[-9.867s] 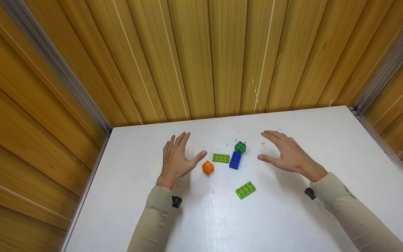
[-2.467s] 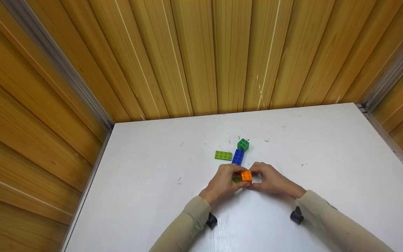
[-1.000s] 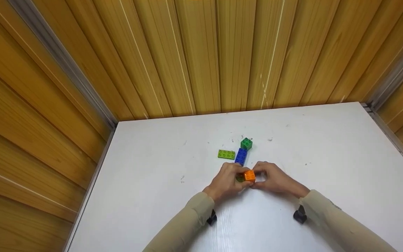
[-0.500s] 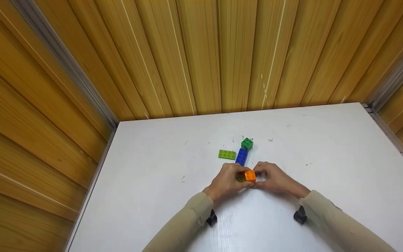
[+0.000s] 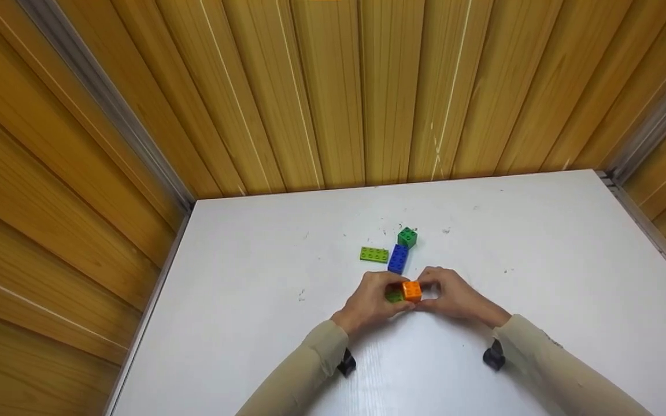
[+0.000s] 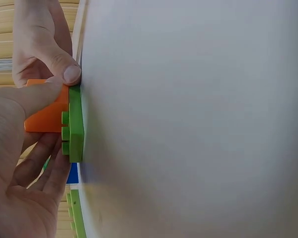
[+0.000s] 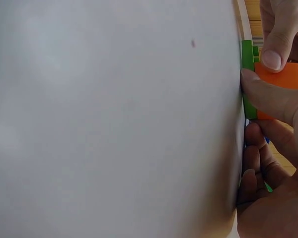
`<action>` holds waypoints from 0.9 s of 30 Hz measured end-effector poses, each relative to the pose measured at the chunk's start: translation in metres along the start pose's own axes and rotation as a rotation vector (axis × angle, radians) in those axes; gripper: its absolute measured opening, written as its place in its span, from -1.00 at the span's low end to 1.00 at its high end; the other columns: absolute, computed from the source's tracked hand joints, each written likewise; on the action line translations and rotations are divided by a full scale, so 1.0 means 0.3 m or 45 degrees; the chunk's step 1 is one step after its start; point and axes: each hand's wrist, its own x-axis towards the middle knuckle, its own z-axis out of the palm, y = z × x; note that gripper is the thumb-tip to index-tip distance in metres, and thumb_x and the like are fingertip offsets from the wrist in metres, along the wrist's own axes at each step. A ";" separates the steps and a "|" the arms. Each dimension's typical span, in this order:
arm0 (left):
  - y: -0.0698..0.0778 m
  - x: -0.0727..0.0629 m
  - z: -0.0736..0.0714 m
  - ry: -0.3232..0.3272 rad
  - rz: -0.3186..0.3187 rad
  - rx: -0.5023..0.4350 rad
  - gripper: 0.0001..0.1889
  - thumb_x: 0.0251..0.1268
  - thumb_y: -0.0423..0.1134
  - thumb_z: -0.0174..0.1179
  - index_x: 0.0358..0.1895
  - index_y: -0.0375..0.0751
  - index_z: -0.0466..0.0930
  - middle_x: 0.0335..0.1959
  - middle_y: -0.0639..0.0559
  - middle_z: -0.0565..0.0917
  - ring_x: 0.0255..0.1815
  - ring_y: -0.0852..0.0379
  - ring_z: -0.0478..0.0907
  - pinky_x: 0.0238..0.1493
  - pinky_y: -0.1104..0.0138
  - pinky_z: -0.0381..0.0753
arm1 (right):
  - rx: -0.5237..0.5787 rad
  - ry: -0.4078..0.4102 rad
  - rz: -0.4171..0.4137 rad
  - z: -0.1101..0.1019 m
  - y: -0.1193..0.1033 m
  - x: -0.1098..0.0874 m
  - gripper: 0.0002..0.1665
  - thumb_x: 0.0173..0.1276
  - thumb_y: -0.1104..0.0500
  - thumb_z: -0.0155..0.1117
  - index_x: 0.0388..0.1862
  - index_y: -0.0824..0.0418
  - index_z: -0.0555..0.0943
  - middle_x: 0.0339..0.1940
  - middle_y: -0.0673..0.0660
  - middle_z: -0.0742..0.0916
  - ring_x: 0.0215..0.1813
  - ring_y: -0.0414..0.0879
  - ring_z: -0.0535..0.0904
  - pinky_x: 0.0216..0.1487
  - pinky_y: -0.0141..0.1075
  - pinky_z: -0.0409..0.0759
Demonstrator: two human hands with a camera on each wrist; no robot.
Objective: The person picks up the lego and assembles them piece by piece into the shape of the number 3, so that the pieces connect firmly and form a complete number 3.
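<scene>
An orange toy building brick (image 5: 411,290) sits on one end of a flat lime-green brick (image 6: 76,129) on the table. In the head view my left hand (image 5: 367,300) pinches the orange brick between thumb and fingers. My right hand (image 5: 454,296) comes from the other side; in the right wrist view its thumb (image 7: 268,91) and curled fingers grip the lime-green brick's end, low against the orange brick. In the left wrist view, studs show on the lime-green brick's uncovered part. Fingers hide much of both bricks in the head view.
Just beyond the hands lie a blue brick (image 5: 398,258), a dark green brick (image 5: 407,236) touching its far end, and a second flat lime-green brick (image 5: 374,254). The white table (image 5: 240,277) ends at a yellow wood-look wall (image 5: 333,115).
Earliest, both hands were open and apart, with the orange brick lying left. Since then they have come together, and the orange brick is on the nearer lime-green brick. Over the last second they barely shift.
</scene>
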 end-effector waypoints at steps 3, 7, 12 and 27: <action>-0.006 -0.007 0.002 0.000 -0.005 0.015 -0.61 0.29 -0.15 0.57 0.15 -0.13 0.81 0.03 0.12 0.83 -0.05 0.32 0.66 0.16 0.49 0.64 | 0.009 -0.011 0.007 0.004 0.000 0.000 -0.70 0.22 0.07 0.69 -0.05 -0.06 0.85 -0.12 -0.18 0.77 -0.05 -0.16 0.57 0.08 -0.26 0.48; -0.014 -0.017 -0.001 -0.003 -0.030 0.036 -0.60 0.28 -0.18 0.58 0.16 -0.12 0.80 0.04 0.14 0.83 0.02 0.34 0.68 0.23 0.45 0.64 | 0.023 -0.006 -0.009 0.005 0.000 0.002 -0.71 0.21 0.11 0.70 -0.09 -0.06 0.84 -0.13 -0.15 0.78 -0.06 -0.14 0.57 0.08 -0.24 0.49; -0.018 -0.037 -0.014 -0.036 -0.098 0.057 -0.55 0.29 -0.21 0.56 0.24 -0.12 0.77 0.09 0.15 0.81 0.08 0.35 0.68 0.27 0.43 0.62 | 0.022 0.007 -0.025 0.003 0.007 0.003 -0.72 0.19 0.15 0.70 -0.13 -0.06 0.83 -0.14 -0.14 0.77 -0.06 -0.13 0.57 0.07 -0.24 0.49; -0.038 -0.071 -0.039 -0.034 -0.218 0.125 -0.58 0.32 -0.12 0.55 0.21 -0.10 0.80 -0.05 0.18 0.69 0.04 0.27 0.59 0.23 0.36 0.63 | -0.009 -0.009 0.023 0.002 0.000 0.001 -0.72 0.19 0.08 0.71 -0.12 -0.04 0.83 -0.12 -0.14 0.76 -0.05 -0.11 0.53 0.07 -0.20 0.43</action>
